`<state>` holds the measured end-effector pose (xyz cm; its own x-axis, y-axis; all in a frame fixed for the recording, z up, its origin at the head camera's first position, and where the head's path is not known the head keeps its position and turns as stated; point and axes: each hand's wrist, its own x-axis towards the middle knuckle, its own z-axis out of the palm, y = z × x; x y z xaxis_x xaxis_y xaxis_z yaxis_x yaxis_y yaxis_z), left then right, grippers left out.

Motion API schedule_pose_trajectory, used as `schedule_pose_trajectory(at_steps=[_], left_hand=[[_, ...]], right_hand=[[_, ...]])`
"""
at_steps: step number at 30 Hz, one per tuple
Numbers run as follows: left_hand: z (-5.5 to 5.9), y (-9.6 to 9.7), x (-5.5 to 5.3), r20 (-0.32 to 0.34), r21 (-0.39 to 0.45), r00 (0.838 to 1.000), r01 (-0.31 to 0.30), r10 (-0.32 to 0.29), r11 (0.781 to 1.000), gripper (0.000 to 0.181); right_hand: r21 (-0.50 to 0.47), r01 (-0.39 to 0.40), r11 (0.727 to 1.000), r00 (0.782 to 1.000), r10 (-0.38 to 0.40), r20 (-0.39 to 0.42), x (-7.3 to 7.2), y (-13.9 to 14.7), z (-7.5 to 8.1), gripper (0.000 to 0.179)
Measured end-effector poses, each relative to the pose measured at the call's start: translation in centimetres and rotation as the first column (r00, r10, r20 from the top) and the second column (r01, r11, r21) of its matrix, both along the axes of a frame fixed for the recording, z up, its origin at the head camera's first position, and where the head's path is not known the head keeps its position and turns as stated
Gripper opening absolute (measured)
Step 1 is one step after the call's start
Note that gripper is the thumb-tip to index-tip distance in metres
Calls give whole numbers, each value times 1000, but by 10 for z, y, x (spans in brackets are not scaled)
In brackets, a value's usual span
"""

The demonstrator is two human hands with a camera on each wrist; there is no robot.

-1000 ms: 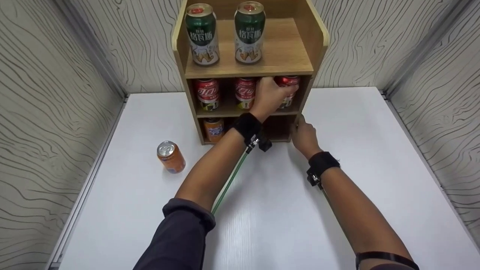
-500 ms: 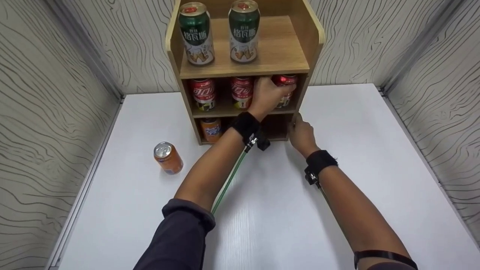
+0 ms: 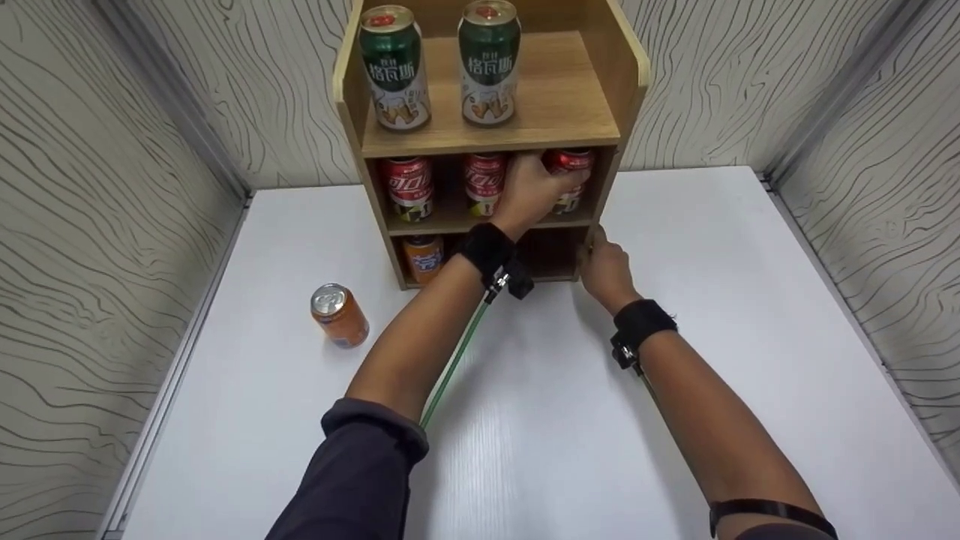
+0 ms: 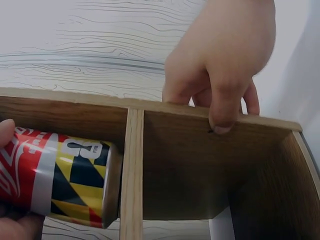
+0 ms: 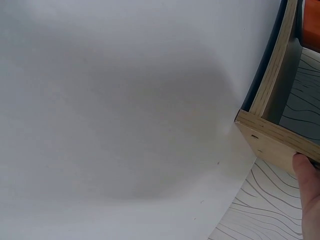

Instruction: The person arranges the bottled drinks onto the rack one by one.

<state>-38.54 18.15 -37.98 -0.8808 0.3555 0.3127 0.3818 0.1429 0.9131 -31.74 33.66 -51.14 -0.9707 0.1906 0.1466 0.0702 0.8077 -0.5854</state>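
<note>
In the head view my left hand (image 3: 529, 191) reaches into the middle level of a wooden shelf (image 3: 562, 97) and grips a red cola can (image 3: 572, 201) at its right end. The left wrist view shows that can's lower half, red, silver and checked yellow and black (image 4: 80, 175), with fingertips around it. My right hand (image 3: 606, 271) holds the front edge of the shelf's right side panel, low down. Its thumb lies on the panel's inner face in the left wrist view, the other fingers outside. Two more red cans (image 3: 409, 189) stand on that level.
Two green-and-white cans (image 3: 487, 71) stand on the top level. An orange can (image 3: 425, 259) sits at the bottom left of the shelf, and another orange can (image 3: 341, 316) stands on the white table (image 3: 525, 450). Patterned wall panels (image 3: 750, 75) enclose the table.
The head view has shifted slightly. Both hands keep their holds on the red can and the side panel, and the cans stay in place.
</note>
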Motion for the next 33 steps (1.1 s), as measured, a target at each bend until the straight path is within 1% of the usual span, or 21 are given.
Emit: schedule_pose_trajectory(at_steps=[2, 5, 10, 15, 18, 22, 27, 30, 33], left_hand=[[1, -2, 0, 14, -40, 1000, 8, -7, 999, 76], [1, -3, -1, 26, -68, 999, 21, -20, 997, 74], [-1, -2, 1, 29, -85, 999, 20, -18, 996, 77], [-5, 1, 3, -4, -132, 1000, 3, -4, 991, 80], [-6, 2, 3, -17, -139, 1000, -3, 1, 990, 77], [-6, 1, 2, -4, -133, 1000, 5, -5, 991, 76], [-8, 1, 1, -3, -129, 1000, 12, -12, 992, 78], [-10, 2, 2, -6, -130, 1000, 10, -11, 991, 77], [-11, 3, 5, -12, -145, 1000, -6, 5, 989, 76]], right_hand=[[-5, -3, 1000, 1000, 3, 3, 0, -1, 1, 45], [-13, 5, 1000, 1000, -5, 4, 0, 0, 1, 45], [-27, 6, 1000, 1000, -6, 15, 0, 1, 1, 47], [-21, 4, 1000, 1000, -4, 20, 0, 0, 1, 46], [-25, -2, 1000, 1000, 3, 9, 0, -1, 1, 46], [-32, -2, 999, 1000, 2, 11, 0, -1, 2, 46], [-42, 11, 999, 1000, -10, 16, 1, -2, 2, 47], [-51, 8, 999, 1000, -7, 21, 1, -1, 2, 46], [-53, 3, 999, 1000, -1, 25, 1, -1, 2, 46]])
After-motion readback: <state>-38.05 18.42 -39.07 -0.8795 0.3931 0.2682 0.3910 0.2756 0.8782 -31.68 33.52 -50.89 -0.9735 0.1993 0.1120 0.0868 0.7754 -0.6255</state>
